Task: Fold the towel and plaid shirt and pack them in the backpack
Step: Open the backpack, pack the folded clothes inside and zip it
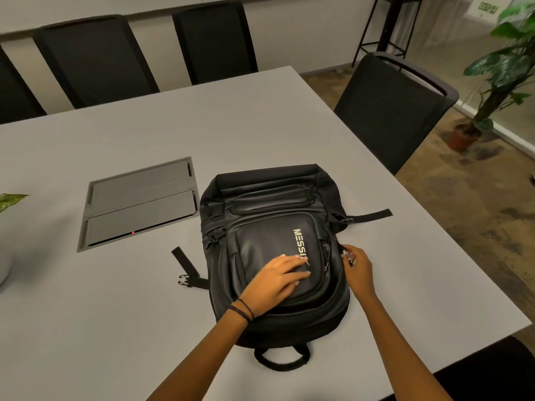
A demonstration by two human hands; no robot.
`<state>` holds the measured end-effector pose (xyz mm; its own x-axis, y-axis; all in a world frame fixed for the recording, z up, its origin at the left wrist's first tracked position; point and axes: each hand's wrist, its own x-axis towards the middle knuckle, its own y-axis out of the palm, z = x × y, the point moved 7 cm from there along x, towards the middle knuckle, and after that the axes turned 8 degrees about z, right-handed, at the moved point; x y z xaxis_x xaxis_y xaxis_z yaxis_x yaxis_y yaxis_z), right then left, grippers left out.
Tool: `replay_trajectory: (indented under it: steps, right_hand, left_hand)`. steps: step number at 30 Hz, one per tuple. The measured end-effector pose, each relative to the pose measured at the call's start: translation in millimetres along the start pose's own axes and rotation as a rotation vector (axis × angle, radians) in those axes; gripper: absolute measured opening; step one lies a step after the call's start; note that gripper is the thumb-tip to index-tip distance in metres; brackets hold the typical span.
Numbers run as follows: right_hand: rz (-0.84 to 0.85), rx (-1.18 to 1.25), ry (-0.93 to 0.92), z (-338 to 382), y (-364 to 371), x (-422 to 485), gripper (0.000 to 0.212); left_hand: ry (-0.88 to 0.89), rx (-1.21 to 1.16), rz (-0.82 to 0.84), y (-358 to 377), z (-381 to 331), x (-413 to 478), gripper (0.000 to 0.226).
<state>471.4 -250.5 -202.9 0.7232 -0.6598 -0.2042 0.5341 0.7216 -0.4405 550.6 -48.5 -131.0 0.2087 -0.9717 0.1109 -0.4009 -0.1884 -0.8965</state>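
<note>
Backpack [275,227] lies flat on table [144,140], handle at 6 o'clock. Left hand [278,280] presses its front, fingers straight; right hand [357,267] pinches zip [345,249] at 3 o'clock. Towel, shirt unseen: perhaps packed already.

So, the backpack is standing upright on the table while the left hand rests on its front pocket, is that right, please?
Not quite: the head view shows the backpack lying flat on the table, front side up, not standing upright. The rest holds: the left hand rests on its front pocket.
</note>
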Motion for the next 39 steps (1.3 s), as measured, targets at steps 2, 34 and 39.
replay_trajectory:
  steps: [2,34,39]
  right_hand:
    - [0.005,0.046,0.097,-11.1,2.3,-9.5,0.034]
    - [0.236,0.718,0.512,-47.3,43.3,-74.9,0.085]
    - [0.267,0.669,0.555,-10.1,40.2,-86.8,0.07]
  left_hand:
    - [-0.116,-0.011,-0.099,-10.8,21.3,-20.4,0.036]
    - [-1.194,-1.356,-0.348,40.0,78.8,-153.8,0.074]
    - [-1.212,-1.409,-0.347,41.4,78.1,-152.8,0.062]
